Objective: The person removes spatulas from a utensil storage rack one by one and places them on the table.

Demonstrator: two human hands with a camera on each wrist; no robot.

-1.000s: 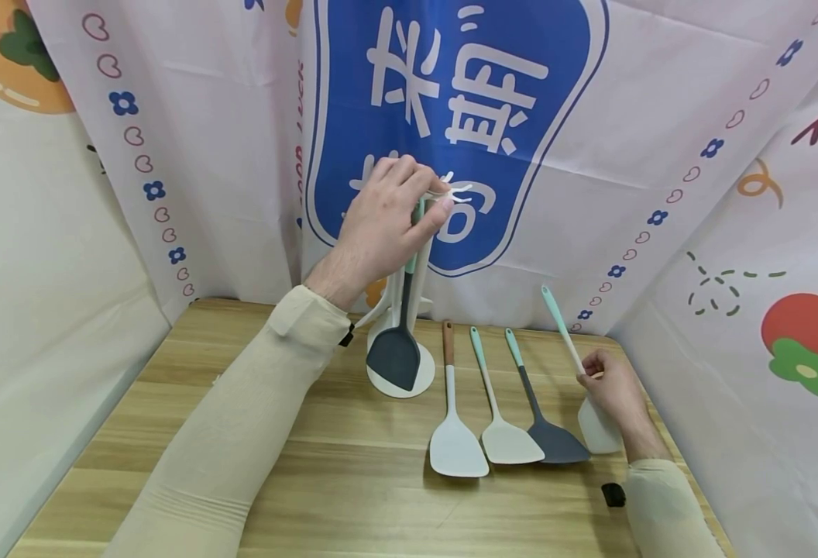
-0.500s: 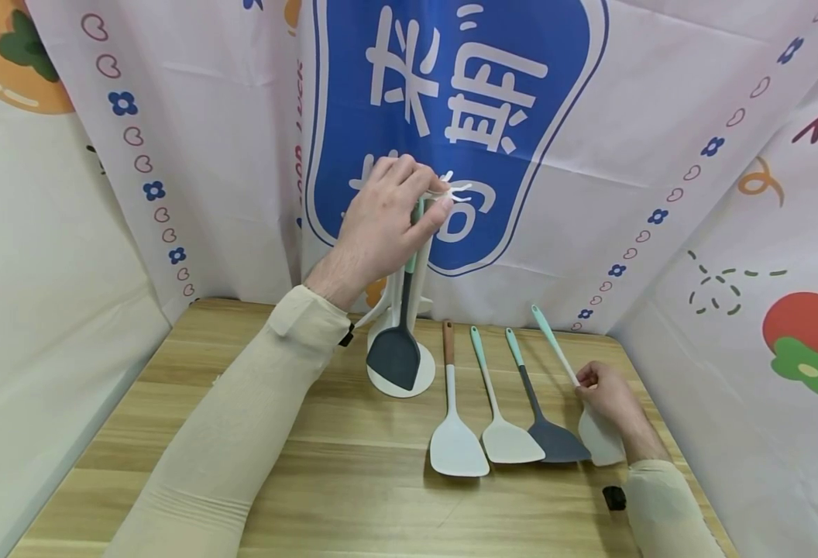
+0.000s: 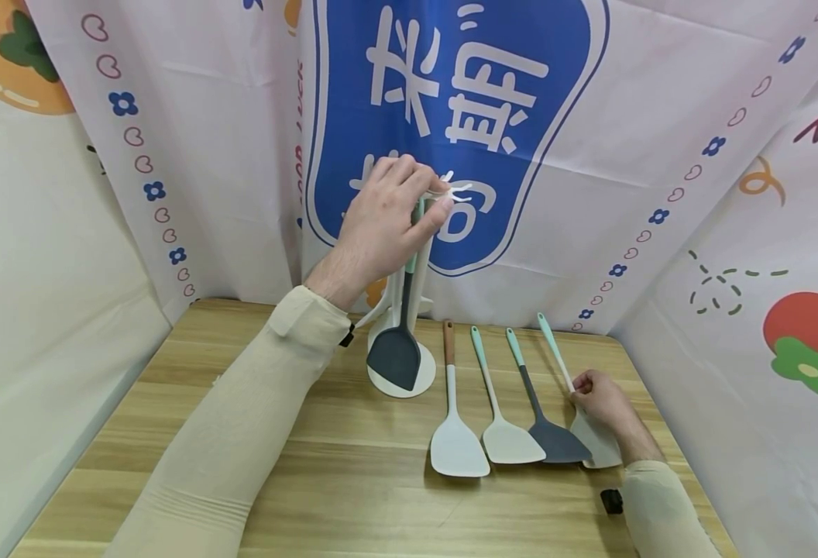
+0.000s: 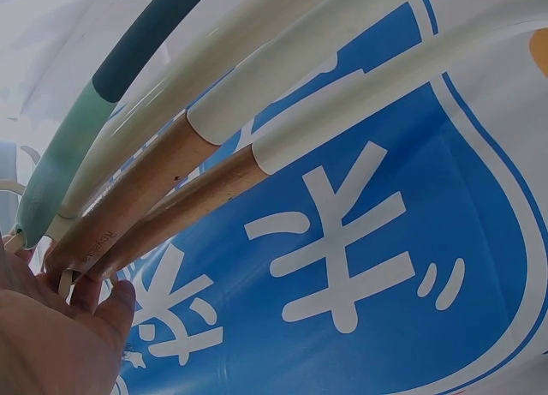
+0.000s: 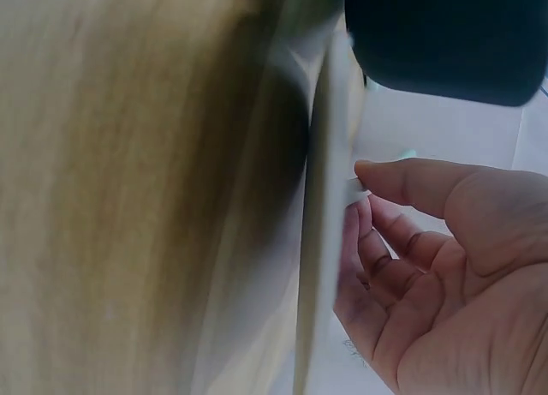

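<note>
At the back of the table, my left hand grips the top of a white utensil stand. From the stand hangs a dark turner with a mint handle end. The left wrist view shows its mint handle beside two brown-ended handles, all close to my fingers. On the right, my right hand pinches the shaft of an off-white turner with a mint handle end. Its blade is partly hidden by the hand and lies beside the blade of a dark grey turner.
Left of the dark grey turner lie a cream turner with a mint end and a white turner with a brown end, side by side on the wooden table. Printed cloth encloses the back and sides.
My right hand has lowered the off-white turner toward the table and shifted it slightly left, its blade now against the dark grey one. My left hand stays on the stand.
</note>
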